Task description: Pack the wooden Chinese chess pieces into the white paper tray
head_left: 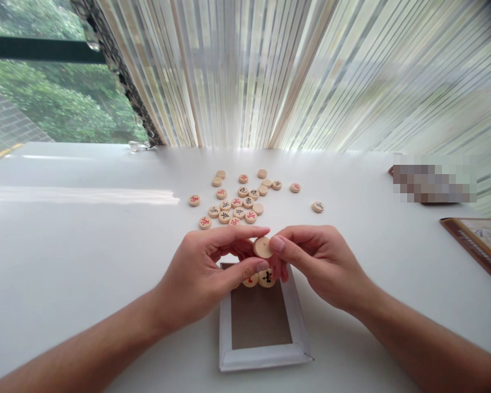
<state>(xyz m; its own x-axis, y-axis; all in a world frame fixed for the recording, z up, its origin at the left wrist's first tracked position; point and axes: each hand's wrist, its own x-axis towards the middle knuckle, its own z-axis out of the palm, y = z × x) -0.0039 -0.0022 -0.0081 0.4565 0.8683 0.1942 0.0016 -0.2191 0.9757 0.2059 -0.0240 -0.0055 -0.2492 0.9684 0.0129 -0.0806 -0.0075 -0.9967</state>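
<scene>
Between my two hands, above a white-rimmed box (265,357), is a round wooden piece (263,247) with a blank face showing. My right hand (317,262) pinches its right edge between thumb and forefinger. Curved around the left side of that piece, my left hand (207,267) has its thumb and forefinger apart, the forefinger along the top; its other fingers are partly hidden. Inside the box's far end lie a piece with a red mark (250,280) and a piece with a black character (267,278), partly covered by my fingers.
Beyond my hands, several round pieces (236,202) with red, black or blank faces lie scattered on the white table (85,245). One piece (318,207) sits apart to the right. A brown printed box lid (480,245) lies at the right edge, and striped curtains hang behind.
</scene>
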